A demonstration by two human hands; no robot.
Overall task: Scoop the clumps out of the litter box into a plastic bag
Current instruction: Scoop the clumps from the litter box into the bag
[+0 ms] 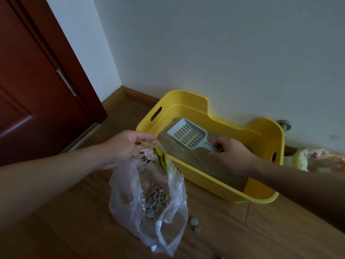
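Left hand: our left hand (125, 144) pinches the top edge of the bag (130, 193) and holds it up, its mouth open, just beside the near left corner of the box (261, 198).
Right hand: our right hand (231, 154) reaches into the box, fingers curled round the handle of the scoop (188, 136), gripping it.
Scoop: pale blue and slotted, it lies on the litter (188, 157), its blade pointing to the box's far left.
Box: yellow, it stands on the wood floor (261, 230) against the white wall (224, 53).
Clumps: we see a pile of grey clumps (157, 199) low inside the clear bag, which sags onto the floor.
Stray clumps: two stray clumps (195, 224) lie on the floor just beside the bag.
Left edge: a dark red door (37, 90).
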